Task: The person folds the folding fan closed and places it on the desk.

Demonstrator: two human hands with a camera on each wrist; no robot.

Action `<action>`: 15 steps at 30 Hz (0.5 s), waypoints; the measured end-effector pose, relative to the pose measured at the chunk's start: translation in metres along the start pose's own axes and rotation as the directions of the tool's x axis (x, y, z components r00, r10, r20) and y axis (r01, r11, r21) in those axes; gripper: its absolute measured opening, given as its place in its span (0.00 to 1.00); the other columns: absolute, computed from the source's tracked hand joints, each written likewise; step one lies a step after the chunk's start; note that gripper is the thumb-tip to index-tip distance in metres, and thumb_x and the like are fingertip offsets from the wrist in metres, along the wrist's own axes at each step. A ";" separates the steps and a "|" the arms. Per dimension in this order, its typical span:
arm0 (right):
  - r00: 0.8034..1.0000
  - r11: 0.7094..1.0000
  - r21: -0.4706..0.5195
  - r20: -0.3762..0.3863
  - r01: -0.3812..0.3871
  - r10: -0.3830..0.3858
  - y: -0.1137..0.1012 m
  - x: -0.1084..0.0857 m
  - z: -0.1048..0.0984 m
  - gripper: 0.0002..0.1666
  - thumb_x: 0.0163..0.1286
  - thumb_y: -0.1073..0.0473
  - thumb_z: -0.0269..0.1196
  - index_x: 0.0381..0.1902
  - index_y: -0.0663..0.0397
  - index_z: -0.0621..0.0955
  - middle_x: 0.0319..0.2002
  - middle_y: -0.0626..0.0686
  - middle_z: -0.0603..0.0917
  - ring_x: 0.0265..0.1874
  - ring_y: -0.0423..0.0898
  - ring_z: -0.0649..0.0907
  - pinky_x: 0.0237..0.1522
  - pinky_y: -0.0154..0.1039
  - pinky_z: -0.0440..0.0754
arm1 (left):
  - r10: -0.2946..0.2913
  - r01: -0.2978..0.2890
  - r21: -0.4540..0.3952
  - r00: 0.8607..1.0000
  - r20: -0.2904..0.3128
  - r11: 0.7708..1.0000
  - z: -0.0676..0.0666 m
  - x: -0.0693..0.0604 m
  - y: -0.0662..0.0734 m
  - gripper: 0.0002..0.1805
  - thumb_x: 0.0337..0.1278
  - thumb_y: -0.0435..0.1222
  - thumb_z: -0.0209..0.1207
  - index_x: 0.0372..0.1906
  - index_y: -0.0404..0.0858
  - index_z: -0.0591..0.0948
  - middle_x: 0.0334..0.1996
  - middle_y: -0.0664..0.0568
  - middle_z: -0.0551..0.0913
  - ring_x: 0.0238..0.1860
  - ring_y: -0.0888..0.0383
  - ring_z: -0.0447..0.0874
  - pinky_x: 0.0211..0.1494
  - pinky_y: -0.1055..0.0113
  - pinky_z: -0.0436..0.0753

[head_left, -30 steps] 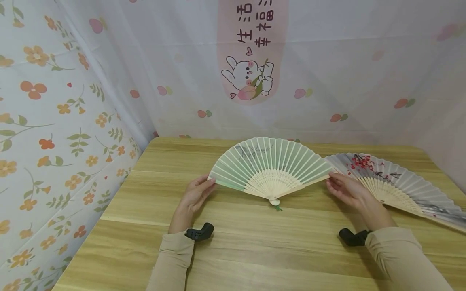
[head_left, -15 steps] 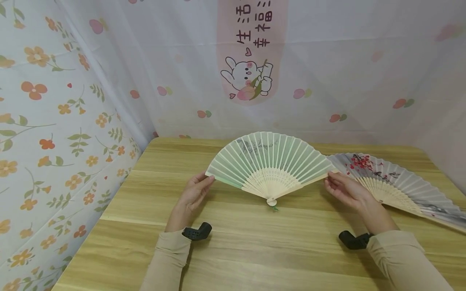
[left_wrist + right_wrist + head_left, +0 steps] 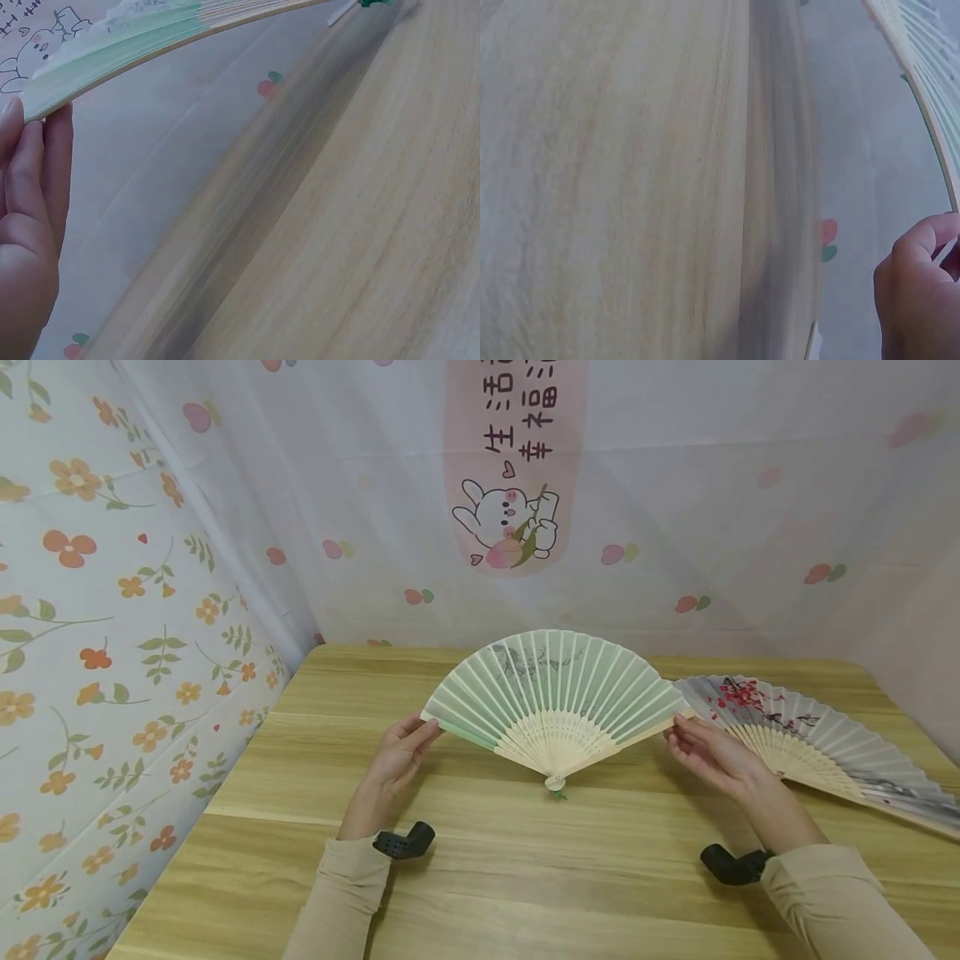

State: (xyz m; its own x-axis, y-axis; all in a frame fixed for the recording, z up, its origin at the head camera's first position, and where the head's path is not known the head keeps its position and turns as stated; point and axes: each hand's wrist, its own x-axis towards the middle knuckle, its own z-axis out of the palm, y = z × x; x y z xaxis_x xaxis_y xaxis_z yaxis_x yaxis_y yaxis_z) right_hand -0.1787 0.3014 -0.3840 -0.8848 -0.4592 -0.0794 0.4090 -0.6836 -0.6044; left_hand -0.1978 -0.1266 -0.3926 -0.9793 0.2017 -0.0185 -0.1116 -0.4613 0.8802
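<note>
A pale green folding fan (image 3: 558,693) is spread wide between my two hands, its ribs meeting at a pivot with a small green tassel (image 3: 559,795). My left hand (image 3: 395,757) pinches the left outer corner between thumb and fingers. At the opposite end, my right hand (image 3: 716,758) pinches the tip of the right guard stick. In the left wrist view the fan's edge (image 3: 112,71) shows above the table surface, with the thumb on one side and fingers on the other. Only part of the fan (image 3: 922,90) appears in the right wrist view.
A second spread fan (image 3: 817,739), grey with red blossoms, lies on the wooden table (image 3: 570,877) at the right, partly behind the green fan and my right hand. A printed cloth (image 3: 360,510) hangs behind, and a floral one (image 3: 112,677) at the left.
The green fan has been lifted and tilted up slightly, its top edge higher in view. Its pivot has shifted a little left. Both hands keep their hold; the grey fan stays put.
</note>
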 end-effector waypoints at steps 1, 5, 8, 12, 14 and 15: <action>1.000 1.000 0.001 0.003 0.000 0.000 0.000 0.000 0.001 0.18 0.72 0.66 0.35 0.37 0.64 0.74 0.36 0.57 0.76 0.37 0.45 0.76 0.43 0.31 0.75 | 0.003 -0.003 0.000 1.000 0.001 1.000 0.000 0.000 0.000 0.16 0.60 0.23 0.45 0.34 0.43 0.80 0.39 0.52 0.77 0.42 0.61 0.79 0.53 0.71 0.71; 1.000 1.000 0.010 0.012 0.002 -0.002 0.000 -0.002 0.003 0.19 0.72 0.66 0.35 0.35 0.64 0.74 0.36 0.57 0.76 0.38 0.46 0.76 0.43 0.31 0.75 | 0.005 -0.005 -0.005 1.000 0.001 1.000 0.000 -0.001 0.000 0.16 0.60 0.22 0.45 0.32 0.42 0.81 0.37 0.52 0.77 0.40 0.61 0.79 0.52 0.71 0.72; 1.000 1.000 0.003 0.023 0.005 -0.005 0.001 -0.003 0.004 0.20 0.72 0.66 0.34 0.34 0.65 0.75 0.36 0.57 0.76 0.38 0.46 0.76 0.42 0.31 0.75 | 0.005 -0.005 -0.014 1.000 -0.006 1.000 0.000 -0.002 0.000 0.16 0.60 0.22 0.44 0.33 0.41 0.80 0.37 0.51 0.77 0.40 0.61 0.79 0.52 0.72 0.72; 0.999 1.000 -0.008 0.035 0.011 -0.011 0.002 -0.003 0.006 0.21 0.73 0.65 0.35 0.33 0.65 0.75 0.35 0.57 0.76 0.38 0.46 0.76 0.42 0.32 0.76 | 0.001 -0.001 -0.036 1.000 -0.016 0.999 0.001 -0.002 0.001 0.14 0.59 0.21 0.44 0.35 0.38 0.78 0.36 0.50 0.77 0.39 0.61 0.80 0.50 0.72 0.73; 0.999 1.000 -0.011 0.034 0.013 -0.012 0.003 -0.004 0.007 0.21 0.72 0.65 0.35 0.32 0.64 0.75 0.35 0.56 0.76 0.38 0.46 0.76 0.42 0.32 0.76 | -0.003 0.001 -0.049 1.000 -0.021 0.999 0.002 -0.002 0.001 0.14 0.59 0.21 0.44 0.36 0.38 0.78 0.35 0.50 0.78 0.38 0.61 0.80 0.49 0.73 0.74; 0.999 1.000 -0.011 0.033 0.013 -0.013 0.003 -0.004 0.007 0.21 0.72 0.65 0.36 0.32 0.64 0.75 0.35 0.56 0.76 0.38 0.46 0.76 0.42 0.32 0.76 | -0.005 0.003 -0.054 1.000 -0.026 0.999 0.002 -0.002 0.001 0.13 0.59 0.21 0.44 0.36 0.38 0.78 0.34 0.50 0.79 0.37 0.61 0.81 0.48 0.73 0.74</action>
State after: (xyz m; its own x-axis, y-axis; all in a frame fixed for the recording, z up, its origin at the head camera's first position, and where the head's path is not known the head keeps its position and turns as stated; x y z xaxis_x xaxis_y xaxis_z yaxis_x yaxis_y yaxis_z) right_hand -0.1725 0.2971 -0.3799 -0.8821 -0.4689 -0.0453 0.3947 -0.6831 -0.6145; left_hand -0.1956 -0.1260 -0.3906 -0.9827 0.1817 -0.0349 -0.1239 -0.5062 0.8535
